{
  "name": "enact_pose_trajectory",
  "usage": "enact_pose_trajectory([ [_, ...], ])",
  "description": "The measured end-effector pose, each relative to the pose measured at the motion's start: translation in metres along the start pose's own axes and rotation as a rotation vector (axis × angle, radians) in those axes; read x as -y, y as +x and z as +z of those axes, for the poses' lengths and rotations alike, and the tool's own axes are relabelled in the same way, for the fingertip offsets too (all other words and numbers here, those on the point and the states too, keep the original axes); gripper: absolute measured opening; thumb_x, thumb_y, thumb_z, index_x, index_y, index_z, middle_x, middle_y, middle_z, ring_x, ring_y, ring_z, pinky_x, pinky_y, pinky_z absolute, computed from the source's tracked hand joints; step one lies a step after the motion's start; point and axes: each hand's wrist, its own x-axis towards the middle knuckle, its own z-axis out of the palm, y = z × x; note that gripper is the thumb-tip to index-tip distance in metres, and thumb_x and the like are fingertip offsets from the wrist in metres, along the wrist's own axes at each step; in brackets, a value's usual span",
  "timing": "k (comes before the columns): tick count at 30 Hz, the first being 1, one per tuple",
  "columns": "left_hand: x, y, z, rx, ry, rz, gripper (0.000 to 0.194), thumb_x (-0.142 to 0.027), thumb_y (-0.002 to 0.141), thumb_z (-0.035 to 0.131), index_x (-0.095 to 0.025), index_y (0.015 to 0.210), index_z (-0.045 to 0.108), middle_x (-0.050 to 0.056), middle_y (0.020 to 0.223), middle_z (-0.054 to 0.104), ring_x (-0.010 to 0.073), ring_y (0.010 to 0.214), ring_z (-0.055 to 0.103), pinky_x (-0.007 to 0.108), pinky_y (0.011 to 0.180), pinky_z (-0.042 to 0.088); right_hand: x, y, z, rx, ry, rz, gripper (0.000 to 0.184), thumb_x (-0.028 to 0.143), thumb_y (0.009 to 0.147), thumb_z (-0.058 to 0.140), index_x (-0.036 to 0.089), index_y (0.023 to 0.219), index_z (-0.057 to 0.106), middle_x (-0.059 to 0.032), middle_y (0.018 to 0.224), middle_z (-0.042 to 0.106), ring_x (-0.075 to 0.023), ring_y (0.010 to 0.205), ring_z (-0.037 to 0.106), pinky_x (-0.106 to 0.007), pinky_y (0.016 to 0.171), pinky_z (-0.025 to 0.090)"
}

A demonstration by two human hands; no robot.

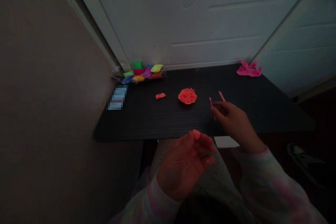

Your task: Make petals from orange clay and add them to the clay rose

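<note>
My right hand (233, 120) rests on the dark table (162, 122) with its fingers closed around a thin pink stick tool (210, 102). A second pink stick (222, 96) lies just behind it. My left hand (187, 162) hovers in front of the table edge, above my lap, fingers curled, with a small orange bit of clay (195, 134) at the fingertips. An orange clay flower (187, 96) sits on the middle of the table. A smaller orange clay piece (160, 95) lies to its left.
A pile of bright clay packets (143, 71) lies at the table's back left corner, against the white door (199, 14). A crumpled pink wrapper (249, 69) is at the back right. A small card (117, 98) lies at the left edge. A wall stands close on the left.
</note>
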Motion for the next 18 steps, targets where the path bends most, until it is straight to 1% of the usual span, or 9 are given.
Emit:
enact_pose_trajectory([
  [2, 0.001, 0.000, -0.001, -0.007, 0.004, 0.001, 0.013, -0.028, 0.075, 0.060, -0.017, 0.070, 0.064, 0.000, 0.072, 0.064, 0.0104, 0.068, 0.057, 0.019, 0.055, 0.040, 0.001, -0.001, -0.001, -0.005, -0.041, 0.024, 0.036, 0.043, 0.081, 0.044, 0.017, 0.100, 0.058, -0.0063, 0.085, 0.062, -0.0180, 0.073, 0.058, -0.027, 0.062, 0.041],
  [5, 0.002, 0.000, -0.002, -0.003, 0.039, 0.009, 0.013, -0.028, 0.074, 0.061, -0.017, 0.069, 0.064, 0.000, 0.070, 0.062, 0.0096, 0.065, 0.055, 0.019, 0.054, 0.039, -0.004, 0.005, 0.005, 0.083, -0.137, 0.094, 0.036, 0.047, 0.078, 0.045, 0.017, 0.091, 0.061, -0.0074, 0.078, 0.064, -0.0202, 0.068, 0.059, -0.028, 0.057, 0.039],
  [7, 0.003, -0.001, -0.003, 0.010, 0.094, 0.048, 0.013, -0.027, 0.073, 0.062, -0.016, 0.068, 0.065, 0.000, 0.069, 0.061, 0.0093, 0.063, 0.054, 0.020, 0.054, 0.038, -0.010, 0.012, 0.011, 0.121, -0.159, 0.117, 0.033, 0.045, 0.076, 0.047, 0.017, 0.084, 0.062, -0.0084, 0.074, 0.065, -0.0213, 0.065, 0.059, -0.029, 0.054, 0.037],
  [9, 0.004, -0.002, -0.002, 0.035, 0.163, 0.099, 0.013, -0.027, 0.072, 0.063, -0.016, 0.068, 0.065, 0.001, 0.068, 0.061, 0.0097, 0.062, 0.053, 0.021, 0.054, 0.038, -0.014, 0.019, 0.016, 0.143, -0.163, 0.128, 0.027, 0.040, 0.076, 0.047, 0.017, 0.078, 0.063, -0.0088, 0.070, 0.064, -0.0215, 0.065, 0.059, -0.029, 0.054, 0.036],
  [12, 0.003, -0.004, 0.000, 0.073, 0.300, 0.153, 0.016, -0.029, 0.072, 0.062, -0.015, 0.067, 0.068, 0.002, 0.065, 0.060, 0.0105, 0.063, 0.051, 0.022, 0.056, 0.037, -0.018, 0.029, 0.017, 0.168, -0.123, 0.129, 0.019, 0.031, 0.071, 0.050, 0.018, 0.062, 0.060, -0.0069, 0.058, 0.061, -0.0217, 0.061, 0.058, -0.030, 0.054, 0.035],
  [15, 0.001, -0.007, 0.002, 0.087, 0.438, 0.230, 0.017, -0.029, 0.073, 0.061, -0.016, 0.068, 0.069, 0.001, 0.064, 0.059, 0.0101, 0.063, 0.050, 0.022, 0.058, 0.037, -0.019, 0.034, 0.013, 0.168, -0.042, 0.141, 0.017, 0.026, 0.064, 0.055, 0.019, 0.049, 0.053, -0.0039, 0.045, 0.052, -0.0214, 0.055, 0.056, -0.031, 0.053, 0.034],
  [17, -0.002, -0.011, 0.003, 0.097, 0.526, 0.288, 0.014, -0.028, 0.074, 0.061, -0.018, 0.069, 0.070, 0.001, 0.065, 0.060, 0.0104, 0.064, 0.051, 0.022, 0.061, 0.038, -0.018, 0.032, 0.009, 0.145, 0.037, 0.159, 0.017, 0.023, 0.062, 0.055, 0.019, 0.047, 0.049, -0.0025, 0.043, 0.050, -0.0199, 0.052, 0.054, -0.031, 0.052, 0.035],
  [18, -0.003, -0.013, 0.003, 0.102, 0.583, 0.311, 0.013, -0.027, 0.074, 0.061, -0.019, 0.070, 0.070, 0.001, 0.067, 0.061, 0.0108, 0.066, 0.052, 0.023, 0.063, 0.039, -0.018, 0.029, 0.005, 0.127, 0.082, 0.170, 0.016, 0.022, 0.063, 0.054, 0.019, 0.049, 0.048, -0.0022, 0.044, 0.050, -0.0188, 0.052, 0.054, -0.031, 0.052, 0.036],
])
